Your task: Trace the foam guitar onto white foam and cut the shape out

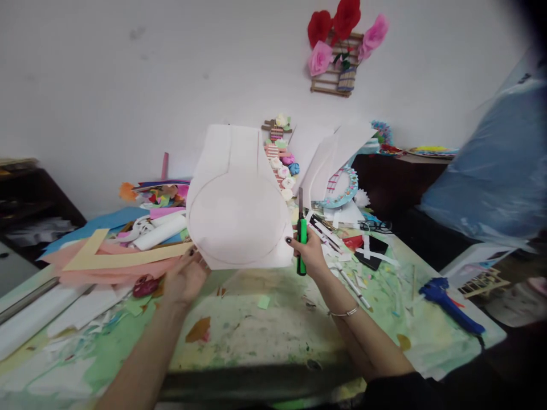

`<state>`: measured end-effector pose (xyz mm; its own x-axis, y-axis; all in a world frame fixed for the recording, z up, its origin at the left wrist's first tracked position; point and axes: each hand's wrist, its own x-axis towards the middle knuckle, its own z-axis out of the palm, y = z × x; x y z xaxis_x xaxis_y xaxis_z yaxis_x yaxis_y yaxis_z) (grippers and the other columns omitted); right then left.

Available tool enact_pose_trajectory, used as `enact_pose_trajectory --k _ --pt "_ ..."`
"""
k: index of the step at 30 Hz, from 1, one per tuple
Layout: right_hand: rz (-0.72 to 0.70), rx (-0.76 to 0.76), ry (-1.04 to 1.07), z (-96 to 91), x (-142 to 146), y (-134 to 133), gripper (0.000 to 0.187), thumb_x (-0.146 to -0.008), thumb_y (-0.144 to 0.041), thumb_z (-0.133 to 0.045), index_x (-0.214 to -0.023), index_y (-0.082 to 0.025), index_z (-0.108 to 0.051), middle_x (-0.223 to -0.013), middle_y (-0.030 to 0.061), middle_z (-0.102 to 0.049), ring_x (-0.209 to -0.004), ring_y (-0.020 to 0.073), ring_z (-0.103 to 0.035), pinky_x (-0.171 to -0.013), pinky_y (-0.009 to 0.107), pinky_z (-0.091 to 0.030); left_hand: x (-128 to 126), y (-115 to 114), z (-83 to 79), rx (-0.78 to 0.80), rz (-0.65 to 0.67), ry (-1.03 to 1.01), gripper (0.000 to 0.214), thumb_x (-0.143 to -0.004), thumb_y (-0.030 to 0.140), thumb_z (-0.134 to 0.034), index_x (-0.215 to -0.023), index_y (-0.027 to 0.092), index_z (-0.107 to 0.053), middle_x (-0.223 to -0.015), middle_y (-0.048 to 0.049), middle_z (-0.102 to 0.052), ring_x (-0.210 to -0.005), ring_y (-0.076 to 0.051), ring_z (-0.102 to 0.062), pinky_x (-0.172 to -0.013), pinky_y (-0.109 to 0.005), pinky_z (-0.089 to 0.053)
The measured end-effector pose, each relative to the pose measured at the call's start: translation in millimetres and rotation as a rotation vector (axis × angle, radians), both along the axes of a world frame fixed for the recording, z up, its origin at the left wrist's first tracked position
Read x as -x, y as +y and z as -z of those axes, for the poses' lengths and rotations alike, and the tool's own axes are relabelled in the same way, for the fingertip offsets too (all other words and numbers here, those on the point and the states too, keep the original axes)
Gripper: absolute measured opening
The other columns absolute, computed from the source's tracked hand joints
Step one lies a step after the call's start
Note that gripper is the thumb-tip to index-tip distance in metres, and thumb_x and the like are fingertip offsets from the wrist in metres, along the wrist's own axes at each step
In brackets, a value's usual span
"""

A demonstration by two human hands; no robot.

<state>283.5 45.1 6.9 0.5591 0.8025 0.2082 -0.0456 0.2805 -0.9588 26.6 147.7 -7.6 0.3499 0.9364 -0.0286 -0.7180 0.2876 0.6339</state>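
Note:
A white sheet of paper (239, 219) stands raised in front of me over the table, with a pencil outline of a large round shape and a narrower neck above it. My left hand (188, 276) grips its lower left corner, fingers partly behind the sheet. At the lower right edge, the thumb of my right hand (311, 250) presses on the paper. That same hand also holds a utility knife (302, 239) with a green and black handle, its dark blade pointing up.
Coloured paper (128, 256), white rolls and scraps cover the table's left side. Strips, pens and a black flat object (371, 253) lie to the right, near a blue glue gun (453, 307). Paper flower crafts (284, 165) stand at the back. A blue plastic-wrapped bundle (491, 165) is far right.

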Motion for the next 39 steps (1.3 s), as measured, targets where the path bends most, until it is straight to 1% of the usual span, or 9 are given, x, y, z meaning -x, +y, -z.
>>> enact_pose_trajectory --k 3,5,8,12,22,28,31,34,39 --pt "-0.022 0.013 -0.046 -3.5 -14.3 -2.7 0.046 -0.057 -0.030 -0.076 -0.096 -0.019 -0.053 -0.066 -0.0100 -0.049 -0.041 0.0028 -0.039 -0.036 0.019 -0.032 20.4 20.2 -6.6 -0.081 0.072 0.086 0.032 -0.064 0.017 -0.068 -0.096 0.014 -0.064 -0.098 -0.0103 -0.069 -0.087 -0.024 -0.067 -0.071 -0.038 -0.057" --pt "-0.044 0.024 -0.066 -3.3 -19.4 -3.9 0.046 -0.057 -0.031 -0.076 -0.096 -0.019 -0.054 -0.065 -0.0099 -0.048 -0.041 0.0030 -0.039 -0.036 0.019 -0.031 24.9 32.5 -13.6 -0.170 0.050 0.200 0.042 -0.057 0.015 -0.071 -0.099 0.015 -0.064 -0.092 -0.0076 -0.070 -0.077 -0.021 -0.067 -0.066 -0.031 -0.057" --pt "-0.075 0.038 -0.093 0.3 -23.3 -5.5 0.045 -0.058 -0.031 -0.076 -0.097 -0.020 -0.054 -0.066 -0.0094 -0.049 -0.042 0.0034 -0.040 -0.036 0.019 -0.032 18.8 46.0 -22.9 -0.205 0.013 0.278 0.046 -0.053 0.011 -0.072 -0.098 0.015 -0.065 -0.085 -0.0044 -0.072 -0.067 -0.016 -0.066 -0.060 -0.023 -0.055" --pt "-0.085 0.053 -0.129 12.2 -27.8 -6.7 0.044 -0.060 -0.030 -0.075 -0.098 -0.020 -0.056 -0.067 -0.0082 -0.050 -0.045 0.0045 -0.041 -0.038 0.019 -0.033 1.1 54.6 -23.2 -0.215 -0.055 0.292 0.042 -0.051 0.007 -0.071 -0.092 0.013 -0.066 -0.079 -0.0045 -0.073 -0.062 -0.016 -0.065 -0.056 -0.022 -0.053" --pt "-0.007 0.126 -0.144 52.1 -27.0 5.5 0.037 -0.063 -0.032 -0.072 -0.092 -0.022 -0.052 -0.071 -0.0052 -0.048 -0.049 0.0070 -0.042 -0.038 0.020 -0.034 -13.0 43.4 8.1 -0.216 -0.153 0.364 0.071 -0.042 0.007 -0.081 -0.110 0.015 -0.063 -0.078 -0.0082 -0.072 -0.059 -0.021 -0.066 -0.052 -0.028 -0.055" --pt "-0.016 0.154 -0.147 52.3 -26.7 4.8 0.041 -0.064 -0.039 -0.073 -0.094 -0.020 -0.054 -0.067 -0.0052 -0.050 -0.043 0.0068 -0.041 -0.036 0.022 -0.033 -15.3 40.3 6.4 -0.227 -0.187 0.391 0.076 -0.041 0.009 -0.084 -0.113 0.015 -0.060 -0.087 -0.0104 -0.072 -0.067 -0.023 -0.067 -0.057 -0.032 -0.057" --pt "0.009 0.143 -0.055 50.5 -26.8 3.6 0.042 -0.070 -0.049 -0.068 -0.097 -0.020 -0.054 -0.059 -0.0076 -0.046 -0.038 0.0056 -0.036 -0.036 0.021 -0.028 -15.0 37.7 4.1 -0.222 -0.206 0.395 0.078 -0.040 0.010 -0.085 -0.114 0.015 -0.060 -0.089 -0.0108 -0.072 -0.067 -0.023 -0.067 -0.056 -0.032 -0.057" --pt "0.019 0.101 0.056 46.7 -27.8 2.2 0.045 -0.072 -0.056 -0.063 -0.098 -0.021 -0.053 -0.067 -0.0059 -0.051 -0.038 0.0038 -0.035 -0.036 0.020 -0.026 -13.0 35.9 3.8 -0.240 -0.214 0.391 0.079 -0.041 0.011 -0.085 -0.116 0.014 -0.060 -0.087 -0.0105 -0.072 -0.066 -0.023 -0.067 -0.056 -0.032 -0.057" --pt "0.052 0.057 0.171 38.4 -28.7 -1.0 0.047 -0.074 -0.058 -0.063 -0.102 -0.021 -0.054 -0.067 -0.0057 -0.054 -0.039 0.0047 -0.040 -0.038 0.021 -0.033 -9.9 36.8 4.1 -0.276 -0.254 0.395 0.076 -0.041 0.013 -0.086 -0.114 0.013 -0.062 -0.085 -0.0096 -0.073 -0.065 -0.022 -0.067 -0.056 -0.031 -0.057"
